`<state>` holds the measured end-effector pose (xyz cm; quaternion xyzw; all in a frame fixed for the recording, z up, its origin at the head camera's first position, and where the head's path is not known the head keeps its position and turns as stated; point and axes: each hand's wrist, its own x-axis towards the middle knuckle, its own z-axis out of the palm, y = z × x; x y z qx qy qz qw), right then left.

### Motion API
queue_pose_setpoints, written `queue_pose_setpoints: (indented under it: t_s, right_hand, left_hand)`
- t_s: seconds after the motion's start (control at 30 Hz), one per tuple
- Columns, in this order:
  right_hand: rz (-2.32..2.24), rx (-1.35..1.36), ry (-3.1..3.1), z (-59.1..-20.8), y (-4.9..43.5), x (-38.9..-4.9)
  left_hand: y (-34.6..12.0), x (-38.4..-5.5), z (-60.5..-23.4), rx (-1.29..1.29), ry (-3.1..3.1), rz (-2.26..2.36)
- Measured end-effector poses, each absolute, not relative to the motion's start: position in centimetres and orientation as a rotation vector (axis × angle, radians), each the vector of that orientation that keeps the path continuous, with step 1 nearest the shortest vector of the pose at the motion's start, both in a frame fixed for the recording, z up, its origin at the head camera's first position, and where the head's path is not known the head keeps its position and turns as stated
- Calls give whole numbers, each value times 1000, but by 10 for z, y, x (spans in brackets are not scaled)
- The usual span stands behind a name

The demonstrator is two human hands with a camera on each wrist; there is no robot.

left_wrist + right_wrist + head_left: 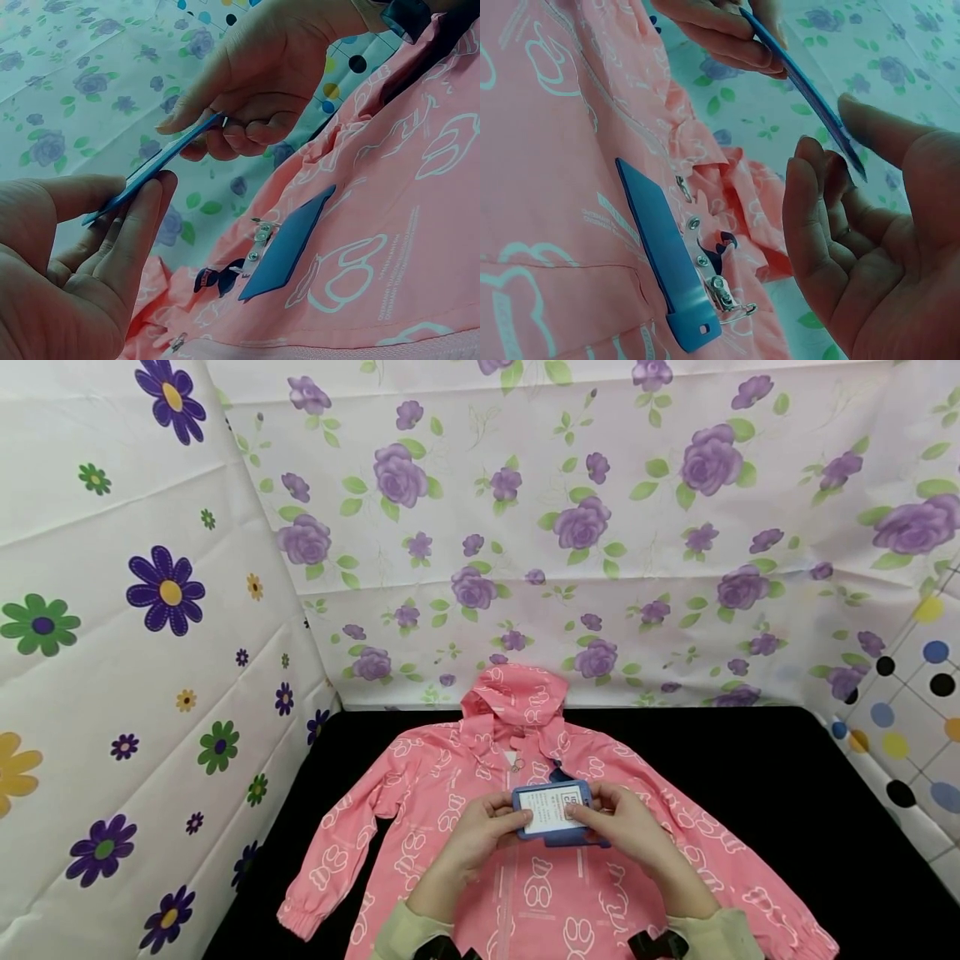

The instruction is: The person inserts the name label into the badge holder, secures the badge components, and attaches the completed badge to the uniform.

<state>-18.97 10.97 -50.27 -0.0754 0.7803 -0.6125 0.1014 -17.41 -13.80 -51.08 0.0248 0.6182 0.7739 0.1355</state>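
Both hands hold a blue badge holder with a printed white card facing up. My left hand pinches its left end, thumb on top and fingers beneath. At the opposite end my right hand grips the edge, its thumb on the card and its other fingers curled below. Beneath the holder a blue flat plate lies on a pink hooded jacket. Next to that plate sits a metal clip with a pin, along with a dark blue strap piece.
The jacket lies spread with its hood at the far side and a sleeve out to the left. Under it is a black table. Flowered cloth walls stand behind and at the left, a dotted one at the right.
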Motion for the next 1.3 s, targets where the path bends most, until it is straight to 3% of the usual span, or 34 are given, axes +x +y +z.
queue_pose_setpoints:
  t_s: [0.37, 1.3]
  right_hand:
    - [-1806, -300, 2249, -504, 112, -189]
    - [-1868, -144, 2313, -502, 127, -195]
  left_hand:
    - [-139, -174, -510, 70, 1815, 2234]
    - [-157, -180, -503, 22, 1866, 2281]
